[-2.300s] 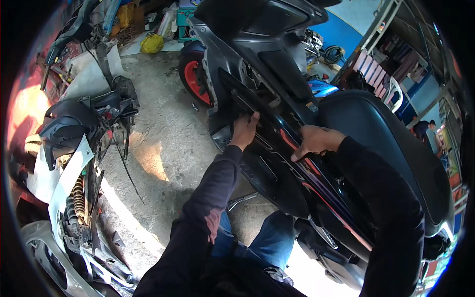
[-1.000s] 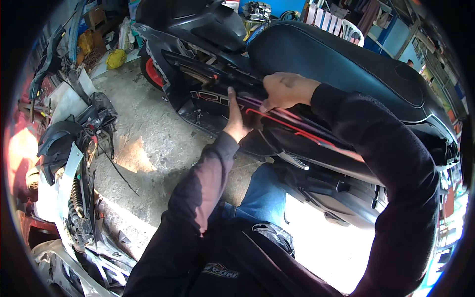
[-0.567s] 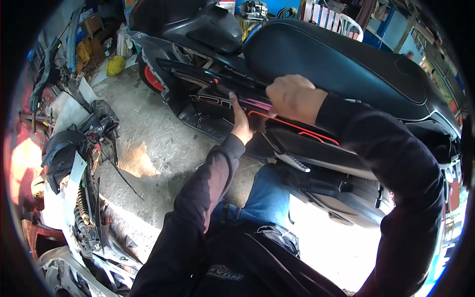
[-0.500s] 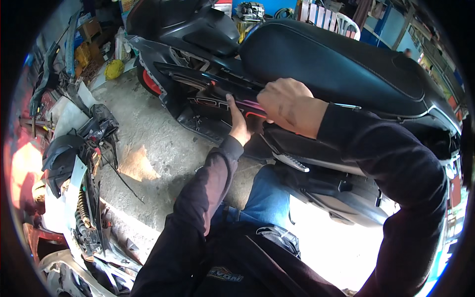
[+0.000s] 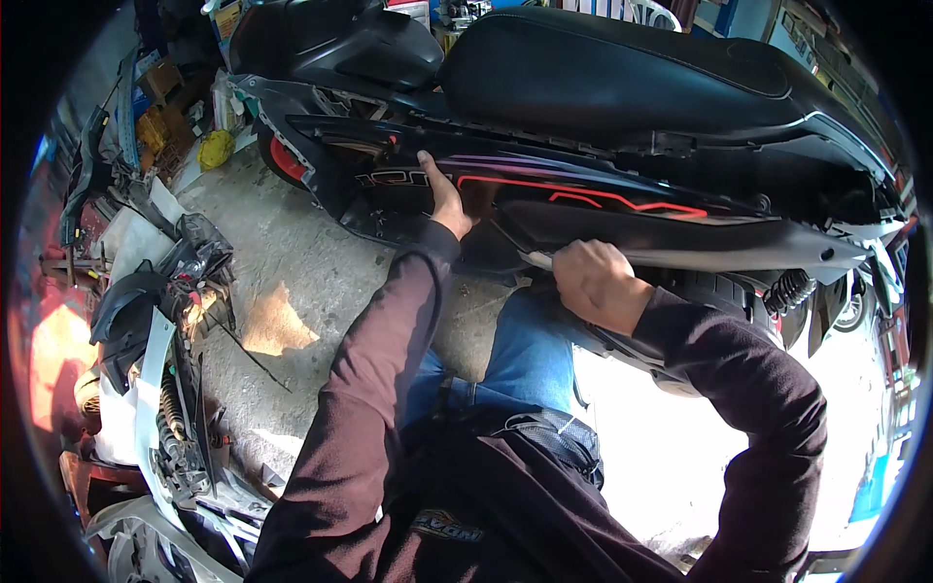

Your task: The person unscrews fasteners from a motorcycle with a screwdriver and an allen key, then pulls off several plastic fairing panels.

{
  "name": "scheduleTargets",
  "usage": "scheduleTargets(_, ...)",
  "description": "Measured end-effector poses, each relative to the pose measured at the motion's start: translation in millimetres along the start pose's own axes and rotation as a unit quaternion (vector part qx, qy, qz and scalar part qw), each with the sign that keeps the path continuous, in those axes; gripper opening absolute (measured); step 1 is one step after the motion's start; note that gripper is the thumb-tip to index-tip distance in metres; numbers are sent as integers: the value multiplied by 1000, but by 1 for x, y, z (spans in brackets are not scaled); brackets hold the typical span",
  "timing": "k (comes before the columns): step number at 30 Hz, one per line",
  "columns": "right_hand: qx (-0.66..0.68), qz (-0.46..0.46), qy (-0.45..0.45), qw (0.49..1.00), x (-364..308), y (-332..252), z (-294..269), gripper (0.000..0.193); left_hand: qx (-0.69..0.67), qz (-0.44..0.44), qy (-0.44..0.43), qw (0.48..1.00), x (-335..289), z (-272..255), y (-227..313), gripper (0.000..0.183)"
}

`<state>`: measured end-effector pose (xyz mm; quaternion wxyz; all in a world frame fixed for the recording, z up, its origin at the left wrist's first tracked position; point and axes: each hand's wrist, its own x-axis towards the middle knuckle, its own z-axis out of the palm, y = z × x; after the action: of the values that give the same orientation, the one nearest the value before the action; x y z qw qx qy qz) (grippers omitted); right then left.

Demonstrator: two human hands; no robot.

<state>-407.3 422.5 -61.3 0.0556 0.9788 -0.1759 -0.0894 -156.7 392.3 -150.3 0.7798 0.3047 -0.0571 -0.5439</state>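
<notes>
Along the panel (image 5: 583, 188), long axis left to right, just upward of both grips: touched near its front by the left hand (image 5: 446, 199), thumb up and fingers hidden, and met at the lower edge by the clenched right hand (image 5: 598, 282), beside the footpeg (image 5: 538, 259), with the fist's contents impossible to tell. Pictured on the flank of the scooter (image 5: 330, 49), under the seat (image 5: 622, 78), after a drop by that right hand from up beside the seat moments earlier.
</notes>
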Motion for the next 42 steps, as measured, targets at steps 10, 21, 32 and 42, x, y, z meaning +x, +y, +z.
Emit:
scheduleTargets(10, 230, -94, 305, 919, 52, -98, 86, 16, 53, -37, -3, 998, -10, -25, 22, 116)
scheduleTargets(21, 289, 162, 35, 943, -6, -77, 82, 35, 56, -53, -56, 995, -11, -9, 9, 123)
scheduleTargets(32, 625, 160, 256, 720, -4, 9, 103, 50, 161, 26, -55, 985, -21, -15, 8, 117)
scheduleTargets(42, 613, 78, 288, 731, -16, -23, 96, 43, 140, 143, -56, 978, -16, -46, 9, 93)
